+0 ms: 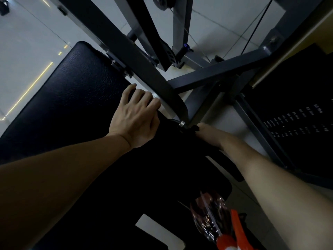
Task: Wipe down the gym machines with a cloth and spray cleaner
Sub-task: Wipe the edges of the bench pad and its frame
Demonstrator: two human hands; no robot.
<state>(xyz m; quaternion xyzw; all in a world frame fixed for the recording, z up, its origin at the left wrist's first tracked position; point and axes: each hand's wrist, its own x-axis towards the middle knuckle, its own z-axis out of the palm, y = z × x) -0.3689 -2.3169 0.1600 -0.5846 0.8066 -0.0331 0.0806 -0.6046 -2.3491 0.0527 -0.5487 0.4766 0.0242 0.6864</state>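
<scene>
Left hand gripping black pad, pale tiled floor

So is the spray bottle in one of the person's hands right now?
No, the spray bottle stands alone on the dark pad, while the left hand and right hand are up by the frame.

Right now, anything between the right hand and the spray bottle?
Nothing visible. The spray bottle lies on the dark seat pad just inboard of the right forearm; the right hand is up by the machine frame.

Dim room, pale glossy tiled floor, thin yellow light reflections at left
</scene>
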